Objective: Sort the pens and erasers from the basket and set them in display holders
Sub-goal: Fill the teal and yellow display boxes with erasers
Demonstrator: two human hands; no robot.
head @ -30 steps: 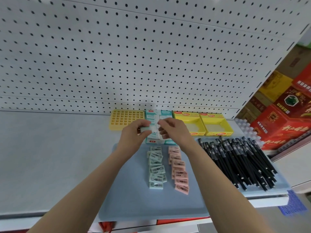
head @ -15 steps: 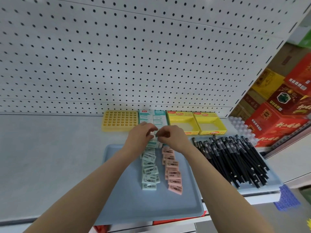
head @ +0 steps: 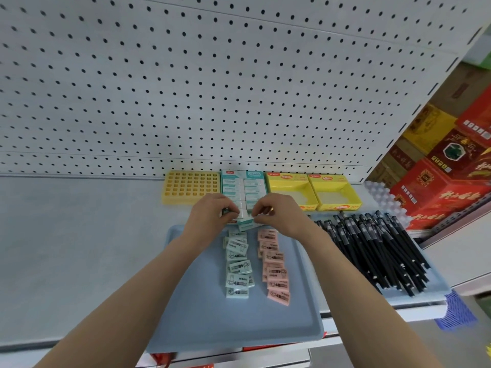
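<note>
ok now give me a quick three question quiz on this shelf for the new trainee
1. True or false: the left hand and right hand lie flat on the blue tray.
2. The black pens lie: A) in the yellow grid holder B) heaped to the right of the erasers C) in the teal box.
3. Fill in: the pink erasers form a column to the ___ of the mint erasers.
Key: 1 false, they pinch a small eraser between them; 2 B; 3 right.
</note>
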